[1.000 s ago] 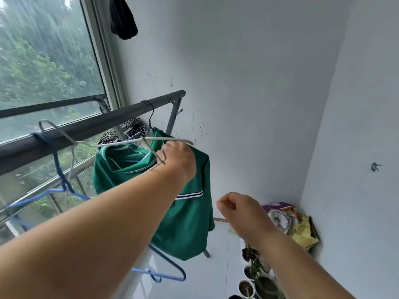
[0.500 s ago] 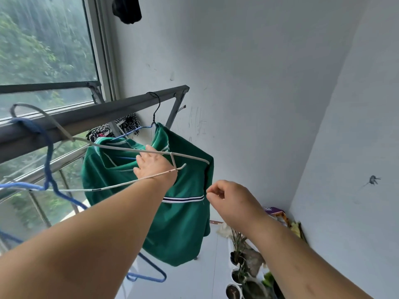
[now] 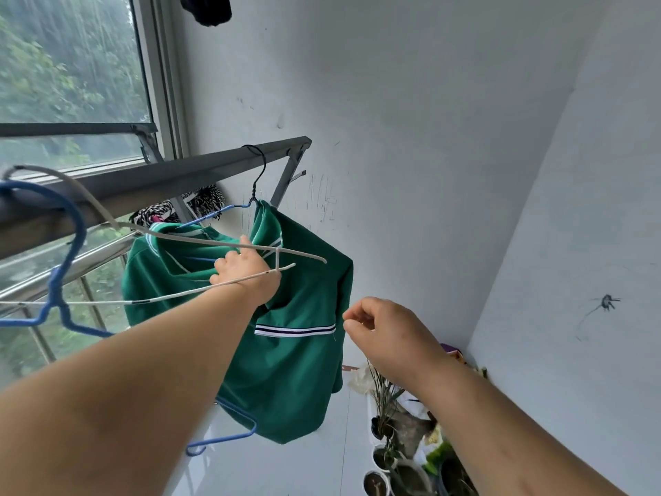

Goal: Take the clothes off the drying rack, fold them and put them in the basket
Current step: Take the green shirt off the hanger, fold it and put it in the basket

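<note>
the step in hand is looking like getting the green shirt (image 3: 293,370) off its blue hanger (image 3: 214,214). doing it well is meaning easing the collar over one hanger shoulder at a time, not dragging downward, and keeping clear of the empty white hanger (image 3: 171,238) that the left arm is reaching through.

the left hand (image 3: 246,270) is curling its fingers onto the fabric just under the collar. the right hand (image 3: 386,331) is hovering at the sleeve's edge with fingers curled; i cannot tell whether it is pinching cloth.

the shirt is hanging near the far end of the drying rack (image 3: 179,177), by the wall. it is looking limp and smooth, with a striped white band running across it.
</note>
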A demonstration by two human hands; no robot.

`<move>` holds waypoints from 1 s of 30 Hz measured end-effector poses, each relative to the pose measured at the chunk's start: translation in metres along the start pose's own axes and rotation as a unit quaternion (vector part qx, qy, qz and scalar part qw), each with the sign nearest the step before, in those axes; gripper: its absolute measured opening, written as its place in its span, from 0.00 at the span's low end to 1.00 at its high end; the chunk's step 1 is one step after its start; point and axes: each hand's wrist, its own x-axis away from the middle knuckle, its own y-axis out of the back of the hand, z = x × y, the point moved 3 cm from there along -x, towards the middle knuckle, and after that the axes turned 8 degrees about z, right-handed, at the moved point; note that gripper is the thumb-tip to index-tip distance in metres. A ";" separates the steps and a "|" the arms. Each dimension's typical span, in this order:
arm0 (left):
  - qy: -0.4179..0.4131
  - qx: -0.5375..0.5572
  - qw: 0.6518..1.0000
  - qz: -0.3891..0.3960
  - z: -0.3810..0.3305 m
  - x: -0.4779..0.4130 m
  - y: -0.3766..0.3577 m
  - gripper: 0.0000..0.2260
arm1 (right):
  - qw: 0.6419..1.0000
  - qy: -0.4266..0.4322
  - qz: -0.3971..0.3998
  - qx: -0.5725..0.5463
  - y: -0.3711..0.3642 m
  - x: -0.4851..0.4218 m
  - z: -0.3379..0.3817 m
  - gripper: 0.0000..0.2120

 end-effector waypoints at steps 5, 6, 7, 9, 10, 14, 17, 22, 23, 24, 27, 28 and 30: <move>-0.004 -0.062 0.998 0.000 0.000 -0.001 0.001 0.23 | 1.000 -0.002 0.000 0.000 -0.003 -0.002 0.000 0.09; -0.014 -0.060 0.998 0.005 -0.001 -0.003 0.000 0.23 | 1.000 -0.002 0.001 0.001 -0.004 -0.003 0.000 0.09; -0.023 -0.046 0.999 0.014 0.000 -0.004 -0.001 0.24 | 1.000 -0.001 0.004 0.002 -0.005 -0.004 0.001 0.08; -0.034 -0.002 0.999 0.034 0.001 -0.003 -0.003 0.24 | 1.000 -0.003 0.007 0.002 -0.007 -0.006 0.002 0.08; -0.035 0.016 0.999 0.034 0.001 -0.003 -0.003 0.23 | 1.000 -0.003 0.009 0.001 -0.007 -0.007 0.003 0.08; -0.036 0.041 0.998 0.030 0.003 -0.009 -0.002 0.20 | 1.000 -0.009 0.014 -0.006 -0.010 -0.012 0.005 0.08; -0.053 -0.058 0.995 0.063 0.002 -0.013 -0.004 0.07 | 1.000 -0.014 0.016 0.001 -0.012 -0.014 0.008 0.08; -0.068 -0.105 0.992 0.027 0.004 -0.015 -0.003 0.13 | 1.000 -0.013 0.023 0.011 -0.011 -0.021 0.016 0.08; -0.070 -0.092 0.993 0.025 0.005 -0.013 -0.001 0.18 | 1.000 -0.012 0.023 0.012 -0.011 -0.023 0.017 0.08; -0.065 -0.095 0.993 0.028 0.007 -0.011 0.001 0.22 | 1.000 -0.011 0.023 0.013 -0.011 -0.024 0.018 0.08; -0.020 -0.150 0.987 0.061 0.016 -0.009 0.004 0.29 | 1.000 -0.006 0.024 0.017 -0.012 -0.029 0.022 0.08; -0.016 -0.180 0.980 0.077 0.019 -0.010 0.004 0.28 | 0.999 -0.005 0.026 0.018 -0.012 -0.030 0.023 0.08; -0.048 -0.222 0.967 0.113 0.022 -0.010 0.003 0.23 | 0.999 -0.004 0.031 0.022 -0.014 -0.032 0.022 0.08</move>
